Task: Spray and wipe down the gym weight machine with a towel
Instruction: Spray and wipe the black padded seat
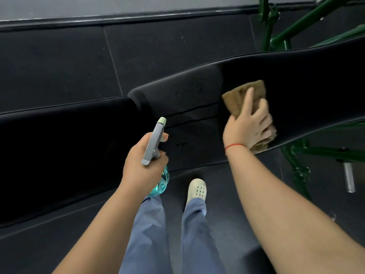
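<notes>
A black padded bench of the weight machine (189,91) runs across the view, with a second black pad (59,147) to its left. My right hand (248,123) presses a folded brown towel (243,93) flat against the right pad, fingers spread over the cloth. My left hand (144,161) grips a spray bottle (155,141) by its neck; the grey trigger head points up toward the pad and the clear blue-green body hangs below the hand. Small droplets dot the pad left of the towel.
The machine's green metal frame (276,32) rises at the upper right and continues below the pad at the right, with a steel peg (348,178). Dark rubber floor tiles (59,62) lie beyond the pads. My legs and a white clog (196,189) stand below.
</notes>
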The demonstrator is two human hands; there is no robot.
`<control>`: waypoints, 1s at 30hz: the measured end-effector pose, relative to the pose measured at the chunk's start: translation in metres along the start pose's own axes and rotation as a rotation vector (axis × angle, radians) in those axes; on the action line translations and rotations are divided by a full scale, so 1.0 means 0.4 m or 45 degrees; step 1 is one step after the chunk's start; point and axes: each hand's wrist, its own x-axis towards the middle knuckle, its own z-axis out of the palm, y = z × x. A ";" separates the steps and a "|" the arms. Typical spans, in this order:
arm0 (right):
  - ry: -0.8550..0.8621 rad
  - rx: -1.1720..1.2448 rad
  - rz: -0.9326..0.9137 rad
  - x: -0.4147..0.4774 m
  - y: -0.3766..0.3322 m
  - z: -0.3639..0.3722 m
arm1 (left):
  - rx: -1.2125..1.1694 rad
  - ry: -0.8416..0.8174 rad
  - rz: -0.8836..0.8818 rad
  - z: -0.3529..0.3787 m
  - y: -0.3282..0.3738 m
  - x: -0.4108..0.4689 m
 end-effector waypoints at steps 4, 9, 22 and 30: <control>-0.229 -0.054 -0.537 -0.135 -0.071 0.059 | 0.027 -0.014 0.014 -0.015 0.001 0.001; -0.413 0.028 -0.633 -0.129 -0.109 0.044 | 0.007 0.028 0.026 -0.043 -0.002 0.013; -0.015 0.053 -0.326 0.117 -0.069 0.005 | -0.125 0.019 -0.008 -0.052 0.015 0.054; -0.138 -0.096 -0.925 -0.053 -0.150 0.111 | -0.071 0.051 0.014 -0.063 0.031 0.064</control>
